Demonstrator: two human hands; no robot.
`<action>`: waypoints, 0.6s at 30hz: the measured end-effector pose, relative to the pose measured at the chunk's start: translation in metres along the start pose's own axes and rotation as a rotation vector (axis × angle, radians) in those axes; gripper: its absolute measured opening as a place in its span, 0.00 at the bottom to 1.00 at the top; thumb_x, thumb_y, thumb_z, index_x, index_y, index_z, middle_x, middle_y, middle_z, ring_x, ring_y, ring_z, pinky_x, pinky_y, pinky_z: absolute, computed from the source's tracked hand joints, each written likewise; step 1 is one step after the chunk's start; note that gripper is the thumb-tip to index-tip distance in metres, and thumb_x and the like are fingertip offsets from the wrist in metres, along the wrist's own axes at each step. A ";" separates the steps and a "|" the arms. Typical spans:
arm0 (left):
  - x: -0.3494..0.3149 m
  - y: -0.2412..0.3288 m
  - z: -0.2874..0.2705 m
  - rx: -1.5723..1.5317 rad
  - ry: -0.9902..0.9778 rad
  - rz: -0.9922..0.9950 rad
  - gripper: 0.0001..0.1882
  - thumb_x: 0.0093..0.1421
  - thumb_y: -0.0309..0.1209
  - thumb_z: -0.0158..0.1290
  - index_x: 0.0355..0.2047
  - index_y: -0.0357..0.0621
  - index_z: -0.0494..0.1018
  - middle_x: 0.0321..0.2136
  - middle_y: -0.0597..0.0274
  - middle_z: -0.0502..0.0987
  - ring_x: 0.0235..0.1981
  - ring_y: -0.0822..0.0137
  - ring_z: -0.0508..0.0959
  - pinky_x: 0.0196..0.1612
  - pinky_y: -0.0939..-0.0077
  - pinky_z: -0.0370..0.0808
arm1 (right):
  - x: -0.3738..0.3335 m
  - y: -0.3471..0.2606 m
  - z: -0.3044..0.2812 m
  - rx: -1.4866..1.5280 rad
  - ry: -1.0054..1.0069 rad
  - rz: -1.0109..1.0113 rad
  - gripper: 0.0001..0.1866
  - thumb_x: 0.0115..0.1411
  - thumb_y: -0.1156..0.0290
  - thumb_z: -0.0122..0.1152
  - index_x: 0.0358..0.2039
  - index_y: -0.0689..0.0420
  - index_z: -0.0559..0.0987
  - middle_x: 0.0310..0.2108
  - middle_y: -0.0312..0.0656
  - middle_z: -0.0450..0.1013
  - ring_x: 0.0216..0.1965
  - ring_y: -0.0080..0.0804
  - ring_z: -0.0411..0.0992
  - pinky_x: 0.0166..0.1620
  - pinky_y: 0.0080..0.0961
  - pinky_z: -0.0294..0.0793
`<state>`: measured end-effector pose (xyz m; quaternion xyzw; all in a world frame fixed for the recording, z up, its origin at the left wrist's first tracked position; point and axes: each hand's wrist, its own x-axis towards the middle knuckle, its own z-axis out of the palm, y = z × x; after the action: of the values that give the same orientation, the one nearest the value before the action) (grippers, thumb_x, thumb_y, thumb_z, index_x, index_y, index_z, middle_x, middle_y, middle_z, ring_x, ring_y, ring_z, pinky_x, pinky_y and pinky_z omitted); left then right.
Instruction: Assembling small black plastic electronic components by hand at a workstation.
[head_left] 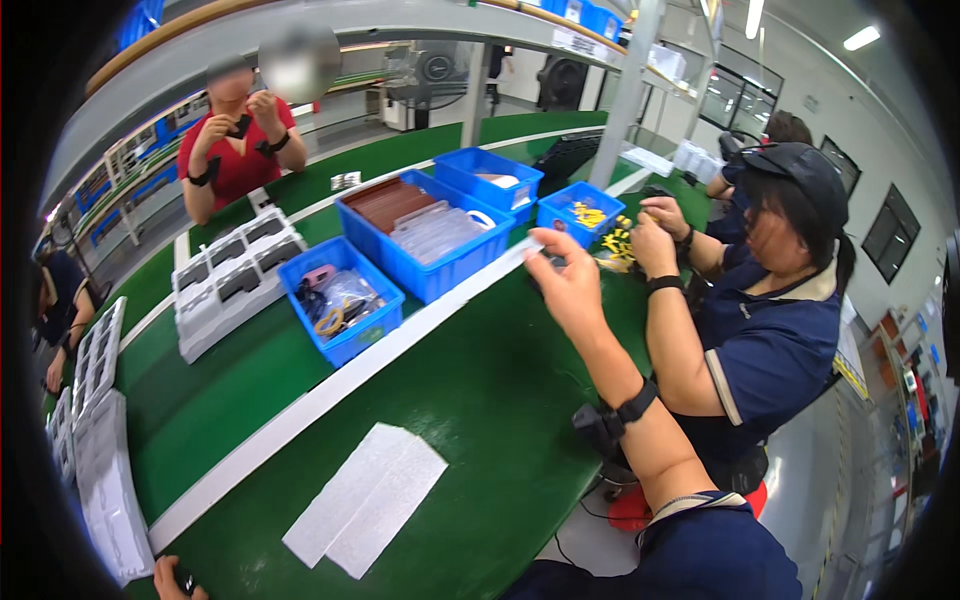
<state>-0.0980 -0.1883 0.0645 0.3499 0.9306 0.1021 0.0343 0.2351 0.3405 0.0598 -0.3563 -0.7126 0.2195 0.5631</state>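
My right hand [567,287] is raised over the green table, near the small blue bin [578,214] of yellow parts. Its fingers are stretched out and apart, and I see nothing held between them. A dark patch beneath the fingers is too unclear to name. At the lower left edge, only part of my left hand [168,580] shows, fingers bent about a small black thing [184,578] whose kind I cannot make out. Two white sheets [365,495] lie overlapping on the table between my hands.
Blue bins hold brown and clear plates [440,235], bagged parts [340,300] and a white piece [497,181]. Grey moulded trays [235,285] stand at the left. A co-worker [770,270] handles yellow parts close on my right; another person [240,140] sits across. A white strip [330,390] crosses the table.
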 end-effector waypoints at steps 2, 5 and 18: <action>-0.007 0.008 -0.006 -0.013 0.074 0.061 0.30 0.52 0.28 0.57 0.56 0.35 0.64 0.51 0.39 0.68 0.53 0.44 0.68 0.57 0.60 0.63 | 0.018 0.062 -0.023 -0.096 0.231 0.011 0.24 0.51 0.63 0.64 0.47 0.63 0.75 0.44 0.53 0.74 0.48 0.42 0.72 0.51 0.33 0.68; -0.013 0.041 -0.020 0.099 0.186 0.071 0.32 0.52 0.29 0.58 0.57 0.36 0.63 0.53 0.39 0.67 0.54 0.43 0.67 0.58 0.59 0.62 | 0.032 0.110 -0.047 -0.284 0.357 0.308 0.32 0.52 0.61 0.64 0.55 0.64 0.68 0.50 0.56 0.70 0.52 0.43 0.69 0.56 0.34 0.64; 0.021 0.165 0.037 -0.480 0.056 0.556 0.22 0.40 0.25 0.62 0.40 0.41 0.77 0.50 0.47 0.72 0.53 0.50 0.70 0.53 0.61 0.68 | 0.062 0.154 -0.052 0.073 -0.245 0.881 0.22 0.47 0.55 0.71 0.38 0.56 0.78 0.41 0.42 0.68 0.42 0.36 0.66 0.43 0.34 0.73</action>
<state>-0.0023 -0.0475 0.0643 0.5685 0.7501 0.3324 0.0610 0.3180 0.4825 0.0041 -0.5766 -0.5464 0.5035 0.3398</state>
